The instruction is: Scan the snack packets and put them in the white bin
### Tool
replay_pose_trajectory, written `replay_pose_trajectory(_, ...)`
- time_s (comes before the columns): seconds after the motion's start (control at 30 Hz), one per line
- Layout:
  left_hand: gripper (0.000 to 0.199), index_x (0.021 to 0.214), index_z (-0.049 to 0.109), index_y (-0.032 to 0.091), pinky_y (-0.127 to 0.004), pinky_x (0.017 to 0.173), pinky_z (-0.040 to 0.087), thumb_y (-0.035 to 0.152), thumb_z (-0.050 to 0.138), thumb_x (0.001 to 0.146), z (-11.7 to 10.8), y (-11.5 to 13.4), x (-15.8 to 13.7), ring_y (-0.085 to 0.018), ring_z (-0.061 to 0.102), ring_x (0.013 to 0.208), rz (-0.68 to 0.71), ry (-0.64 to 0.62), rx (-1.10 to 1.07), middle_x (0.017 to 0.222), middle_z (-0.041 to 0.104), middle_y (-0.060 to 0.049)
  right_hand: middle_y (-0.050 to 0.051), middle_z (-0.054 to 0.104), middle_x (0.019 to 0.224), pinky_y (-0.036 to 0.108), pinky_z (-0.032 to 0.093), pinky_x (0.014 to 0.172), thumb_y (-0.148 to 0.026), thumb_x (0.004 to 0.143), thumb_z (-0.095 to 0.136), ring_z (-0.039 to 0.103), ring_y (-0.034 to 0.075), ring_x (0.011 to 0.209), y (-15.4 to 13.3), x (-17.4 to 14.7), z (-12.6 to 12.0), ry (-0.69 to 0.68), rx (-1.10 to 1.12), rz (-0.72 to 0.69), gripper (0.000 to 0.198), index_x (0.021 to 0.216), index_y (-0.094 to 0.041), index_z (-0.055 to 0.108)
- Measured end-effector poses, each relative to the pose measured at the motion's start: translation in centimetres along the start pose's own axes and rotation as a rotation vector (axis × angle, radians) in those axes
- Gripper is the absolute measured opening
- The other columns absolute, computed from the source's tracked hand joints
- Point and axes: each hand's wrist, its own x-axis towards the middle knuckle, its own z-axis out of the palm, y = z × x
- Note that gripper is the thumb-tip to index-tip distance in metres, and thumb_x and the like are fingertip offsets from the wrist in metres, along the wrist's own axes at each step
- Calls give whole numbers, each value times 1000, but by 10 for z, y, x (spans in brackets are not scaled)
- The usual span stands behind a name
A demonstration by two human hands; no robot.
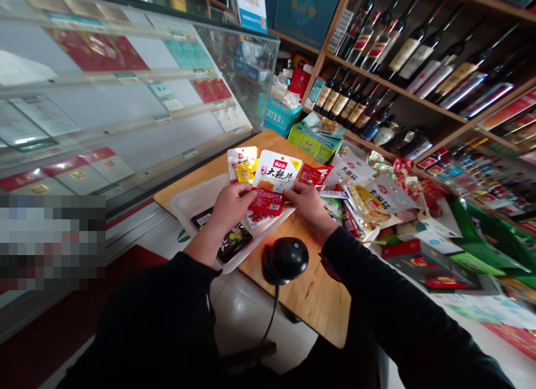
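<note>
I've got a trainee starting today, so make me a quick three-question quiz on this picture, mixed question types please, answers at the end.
1. Multiple choice: where do the wine-style bottles stand?
A) In the glass case
B) On the wooden shelves
C) In the white tray

2. True or false: a black packet lies in the white tray.

3. Fill in the blank: the left hand and right hand both hold a ____.

Key: 1. B. 2. True. 3. White-and-red packet.
</note>
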Motion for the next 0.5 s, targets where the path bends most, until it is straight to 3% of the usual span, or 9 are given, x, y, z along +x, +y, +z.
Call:
replay_pose_trajectory(0.2,24,86,73,19,-30,63,48,41,62,87,5,3,-9,-20,64,69,44,-101,103,76,72,-3,3,72,82,30,57,66,-47,78,71,65,15,67,6,-29,-8,-3,144,58,31,86,-17,69)
replay_pose_trajectory(0.4,27,82,71,21,-30,59,42,44,60,89,9,8,-17,-17,58,62,126,-142,173,68,66,0,4,76,92,33,57,80,-46,79,71,69,19,83,2,-49,-20,77,53,-7,29,88,-18,73)
replay_pose_trajectory(0.5,27,82,71,21,-30,58,43,44,60,90,11,8,-19,-17,57,61,129,-169,157,69,67,0,4,76,87,32,57,75,-48,79,71,67,18,77,4,-53,-22,82,54,7,31,87,-18,73)
